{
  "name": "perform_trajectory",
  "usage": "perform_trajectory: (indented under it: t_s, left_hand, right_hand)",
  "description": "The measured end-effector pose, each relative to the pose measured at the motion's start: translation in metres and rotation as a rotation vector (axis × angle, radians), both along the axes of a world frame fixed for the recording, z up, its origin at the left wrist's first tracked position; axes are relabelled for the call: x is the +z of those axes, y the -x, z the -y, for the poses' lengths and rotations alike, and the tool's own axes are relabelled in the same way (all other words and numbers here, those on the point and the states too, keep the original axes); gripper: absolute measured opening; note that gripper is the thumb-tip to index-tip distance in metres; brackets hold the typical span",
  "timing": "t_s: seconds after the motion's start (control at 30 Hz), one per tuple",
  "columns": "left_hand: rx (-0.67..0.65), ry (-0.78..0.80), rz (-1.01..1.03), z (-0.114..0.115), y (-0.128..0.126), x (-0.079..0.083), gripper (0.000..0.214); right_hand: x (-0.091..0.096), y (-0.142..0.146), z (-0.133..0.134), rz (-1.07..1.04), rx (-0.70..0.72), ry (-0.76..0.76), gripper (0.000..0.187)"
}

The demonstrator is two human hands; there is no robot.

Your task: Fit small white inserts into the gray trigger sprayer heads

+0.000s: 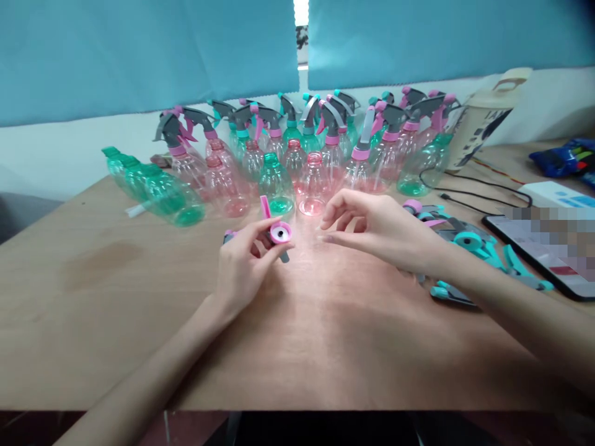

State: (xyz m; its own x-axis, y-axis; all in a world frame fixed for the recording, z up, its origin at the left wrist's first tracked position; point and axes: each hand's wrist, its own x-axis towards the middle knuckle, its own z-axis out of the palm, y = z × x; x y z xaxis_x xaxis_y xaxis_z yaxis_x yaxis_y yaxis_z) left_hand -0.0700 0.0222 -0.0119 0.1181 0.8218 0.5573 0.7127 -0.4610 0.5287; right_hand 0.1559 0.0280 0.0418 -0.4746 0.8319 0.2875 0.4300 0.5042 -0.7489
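Observation:
My left hand (244,260) grips a spray trigger head (281,233) with a pink collar and pink lever, its round white underside with a dark centre hole turned towards me. To its right, my right hand (362,226) hovers over the table with thumb and fingertips drawn close in a pinch. Something faint and pale may be at those fingertips, too small to make out. Just behind the hands stand an uncapped clear pink bottle (312,192) and an uncapped green bottle (275,186).
Several bottles with trigger heads (332,133) stand along the back. Green bottles (174,198) lean at left. Loose teal and pink trigger heads (483,251) are piled at right, near a phone (553,254), a black cable (493,179) and a cream tumbler (481,124).

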Motion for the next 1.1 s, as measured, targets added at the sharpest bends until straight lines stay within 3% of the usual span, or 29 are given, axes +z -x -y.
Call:
perform_trajectory:
  t_s: [0.1, 0.2, 0.43, 0.57, 0.77, 0.9, 1.0, 1.1]
  left_hand:
    - [0.063, 0.034, 0.067, -0.005, 0.005, 0.006, 0.041]
    - [0.045, 0.088, 0.084, -0.010, 0.007, 0.011, 0.041]
    - [-0.220, 0.248, -0.168, -0.018, 0.022, 0.029, 0.030]
    - [-0.291, 0.292, -0.296, -0.020, 0.034, 0.036, 0.028]
    - [-0.309, 0.156, -0.460, -0.023, 0.054, 0.035, 0.030]
    - [-0.206, 0.092, -0.473, -0.021, 0.060, 0.035, 0.028]
    - [-0.140, 0.046, -0.468, -0.018, 0.052, 0.032, 0.021]
    - [-0.176, 0.037, -0.459, -0.016, 0.032, 0.029, 0.019]
  right_hand:
    - [-0.001, 0.000, 0.000, 0.110, 0.018, -0.017, 0.019]
    - [-0.003, 0.000, 0.000, 0.238, 0.031, -0.022, 0.024]
    - [-0.006, -0.004, 0.002, 0.489, 0.120, -0.018, 0.034]
    - [-0.004, -0.004, 0.004, 0.573, 0.130, 0.008, 0.037]
    - [-0.003, -0.005, 0.003, 0.628, 0.161, 0.028, 0.045]
    - [0.003, -0.015, 0.001, 0.666, 0.228, 0.104, 0.052]
    - [0.011, -0.018, 0.003, 0.719, 0.248, 0.120, 0.049]
    - [0.012, -0.011, 0.009, 0.744, 0.267, 0.082, 0.040]
